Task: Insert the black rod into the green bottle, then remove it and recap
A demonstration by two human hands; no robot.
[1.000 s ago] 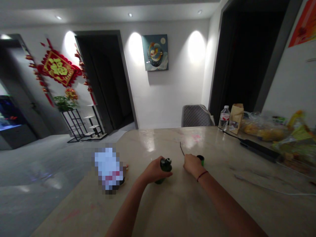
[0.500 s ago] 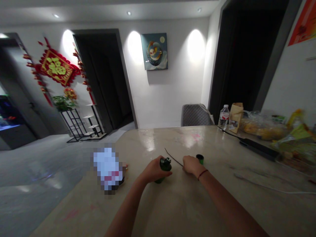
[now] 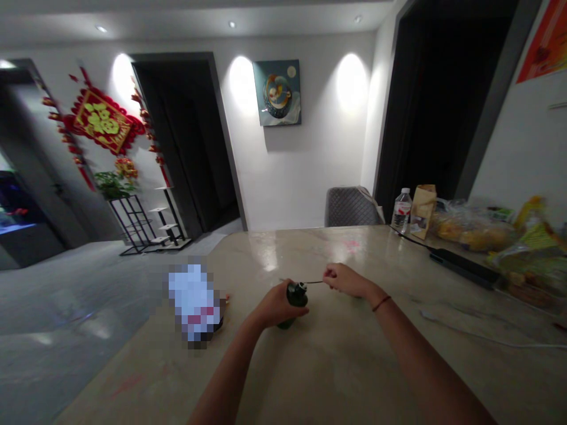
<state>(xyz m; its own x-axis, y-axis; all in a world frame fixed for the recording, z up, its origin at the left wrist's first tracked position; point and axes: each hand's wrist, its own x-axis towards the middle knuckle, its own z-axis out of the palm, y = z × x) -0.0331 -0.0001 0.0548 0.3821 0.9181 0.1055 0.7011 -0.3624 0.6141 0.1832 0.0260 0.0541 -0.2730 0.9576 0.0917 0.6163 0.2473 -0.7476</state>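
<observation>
1. The left hand [image 3: 278, 305] wraps tight around a dark green bottle [image 3: 296, 301].
2. The right hand [image 3: 345, 280] pinches a thin dark wire [image 3: 317, 282].
3. The wire runs sideways, just past the bottle's top.

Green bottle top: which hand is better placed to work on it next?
Right hand, probably: its fingers pinch a thin dark wire beside the top of the dark green bottle, which the left hand is wrapped around.

A thin dark red cord bracelet [image 3: 381, 304] circles the bare right wrist [image 3: 371, 293].
</observation>
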